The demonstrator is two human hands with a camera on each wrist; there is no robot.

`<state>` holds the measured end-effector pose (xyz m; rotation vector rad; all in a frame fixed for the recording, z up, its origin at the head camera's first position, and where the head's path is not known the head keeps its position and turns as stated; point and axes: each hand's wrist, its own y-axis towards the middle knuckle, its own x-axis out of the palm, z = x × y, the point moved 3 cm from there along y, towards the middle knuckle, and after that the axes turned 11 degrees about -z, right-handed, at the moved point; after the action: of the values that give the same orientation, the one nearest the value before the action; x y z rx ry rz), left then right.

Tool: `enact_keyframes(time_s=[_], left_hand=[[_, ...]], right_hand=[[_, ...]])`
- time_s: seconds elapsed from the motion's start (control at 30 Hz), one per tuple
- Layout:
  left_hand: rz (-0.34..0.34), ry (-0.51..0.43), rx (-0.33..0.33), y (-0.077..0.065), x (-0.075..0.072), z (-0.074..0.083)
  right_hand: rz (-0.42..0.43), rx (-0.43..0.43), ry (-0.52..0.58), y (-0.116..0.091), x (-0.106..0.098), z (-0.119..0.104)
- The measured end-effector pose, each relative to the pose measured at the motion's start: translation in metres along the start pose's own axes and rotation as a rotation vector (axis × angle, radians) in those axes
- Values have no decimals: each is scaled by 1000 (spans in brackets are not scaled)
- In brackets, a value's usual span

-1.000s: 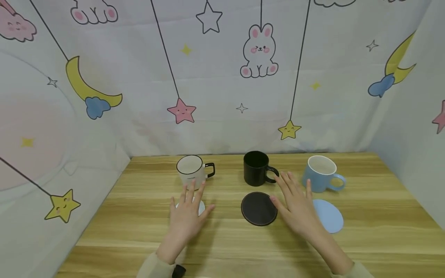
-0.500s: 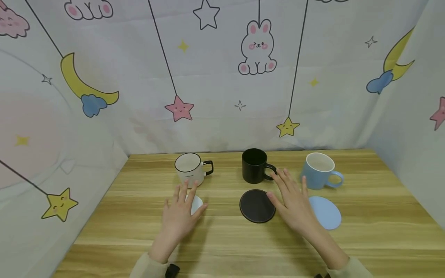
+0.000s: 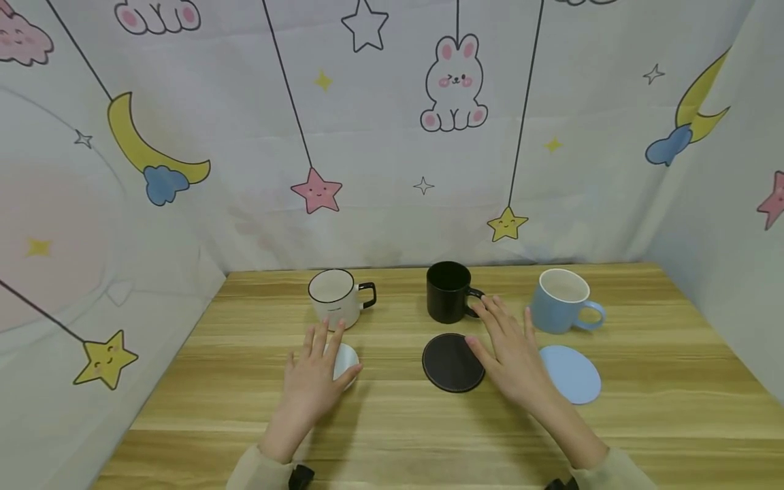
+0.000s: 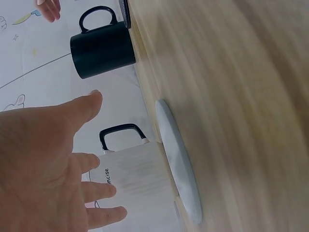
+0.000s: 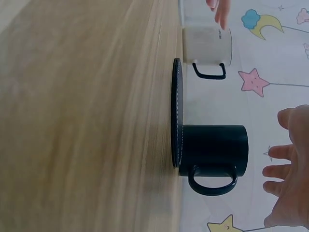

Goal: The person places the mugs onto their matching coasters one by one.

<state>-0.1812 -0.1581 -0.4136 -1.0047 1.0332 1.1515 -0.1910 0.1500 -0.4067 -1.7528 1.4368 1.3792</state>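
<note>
My left hand (image 3: 313,378) hovers with spread fingers above a white round coaster (image 3: 346,364), which it partly covers in the head view. Behind that coaster stands a white mug (image 3: 333,299) with a black rim and black handle. My right hand (image 3: 511,357) is also held over the table, fingers extended and holding nothing, between a black coaster (image 3: 453,364) and a light blue coaster (image 3: 572,374). Its fingertips overlap the handle of a black mug (image 3: 448,292) in the head view. A light blue mug (image 3: 559,303) stands behind the blue coaster.
The wood-grain table (image 3: 404,435) carries the three mugs in a back row, each with a coaster in front. A printed cloth (image 3: 380,231) with stars, moons and rabbits hangs at the back and sides. Black straps (image 3: 300,478) show at the wrists.
The head view has shifted slightly, so the scene sits a little higher and to the left. The right hand has drifted slightly left; the mugs and coasters stay put.
</note>
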Motion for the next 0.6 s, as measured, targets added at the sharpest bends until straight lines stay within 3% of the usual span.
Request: enact_keyframes(time_s=[0.6], left_hand=[[-38, -35, -6, 0, 2, -11]], right_hand=[[11, -29, 25, 8, 3, -6]])
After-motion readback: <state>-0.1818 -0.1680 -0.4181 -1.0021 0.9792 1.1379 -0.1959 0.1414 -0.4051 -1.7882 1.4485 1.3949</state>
